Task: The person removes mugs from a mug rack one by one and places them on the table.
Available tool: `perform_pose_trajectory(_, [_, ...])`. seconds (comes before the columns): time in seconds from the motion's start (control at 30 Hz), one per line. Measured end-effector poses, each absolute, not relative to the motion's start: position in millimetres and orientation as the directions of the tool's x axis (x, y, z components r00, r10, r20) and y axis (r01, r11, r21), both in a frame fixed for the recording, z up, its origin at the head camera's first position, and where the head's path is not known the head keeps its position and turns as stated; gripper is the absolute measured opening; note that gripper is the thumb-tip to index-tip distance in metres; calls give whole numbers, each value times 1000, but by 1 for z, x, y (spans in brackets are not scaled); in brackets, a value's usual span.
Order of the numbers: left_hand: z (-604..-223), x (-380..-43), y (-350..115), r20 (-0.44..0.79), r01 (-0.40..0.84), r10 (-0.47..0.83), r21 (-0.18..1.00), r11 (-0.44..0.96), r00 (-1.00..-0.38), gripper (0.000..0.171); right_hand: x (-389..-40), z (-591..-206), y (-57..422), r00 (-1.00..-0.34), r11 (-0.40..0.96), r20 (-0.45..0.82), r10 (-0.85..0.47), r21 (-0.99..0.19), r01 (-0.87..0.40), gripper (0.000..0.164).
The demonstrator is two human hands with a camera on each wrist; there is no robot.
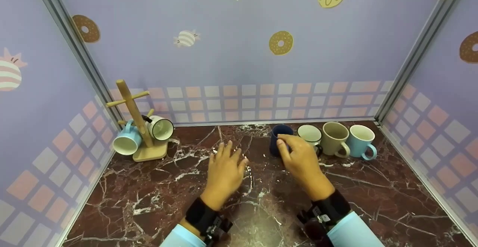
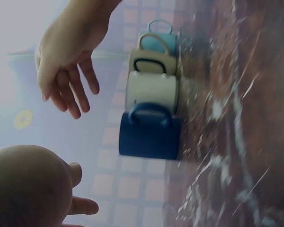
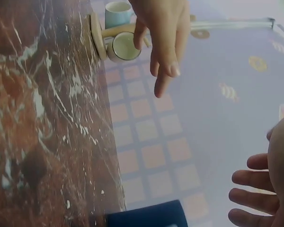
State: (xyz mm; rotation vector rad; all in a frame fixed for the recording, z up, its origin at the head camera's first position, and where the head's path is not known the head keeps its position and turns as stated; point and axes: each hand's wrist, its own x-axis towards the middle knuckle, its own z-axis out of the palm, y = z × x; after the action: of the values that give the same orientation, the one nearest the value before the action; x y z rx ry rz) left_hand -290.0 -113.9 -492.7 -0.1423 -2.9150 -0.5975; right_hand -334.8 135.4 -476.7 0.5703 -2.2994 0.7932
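Your left hand (image 1: 225, 174): fingers spread, empty | your right hand (image 1: 301, 161): fingers loose, empty, near navy mug (image 2: 150, 141) | mug: upright on bench (image 1: 149, 209), handle (image 2: 149, 107) turned your way, presumably for easy grasping

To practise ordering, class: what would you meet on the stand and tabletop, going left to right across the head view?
Hanging light-blue mug, hanging white mug, left hand, dark blue mug, standing white mug, beige mug, standing light-blue mug.
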Motion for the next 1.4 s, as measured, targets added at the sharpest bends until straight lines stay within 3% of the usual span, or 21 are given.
perform_pose_trajectory(0.17, [-485, -295, -131, 206, 93, 11, 389, 917, -979, 62, -333, -473, 127, -709, 712, 636, -306, -341, -614, 41])
perform_pose_trajectory(0.67, [-461, -314, -207, 191, -37, -143, 471, 881, -971, 89, -319, -480, 113, -703, 715, 465, -539, -190, -673, 74])
perform_pose_trajectory(0.9, [-453, -315, -240, 187, -84, -221, 550, 831, -957, 88, -312, -482, 107, -739, 733, 391, -549, -200, -650, 80])
perform_pose_trajectory(1.2, [-434, -307, -276, 170, -210, -351, 543, 813, -921, 101, -308, -482, 104, -749, 732, 318, -581, -196, -652, 83])
perform_pose_trajectory(1.4, [-403, -306, -302, 219, -245, -439, 581, 776, -871, 94, -305, -482, 101, -749, 733, 299, -591, -188, -654, 87])
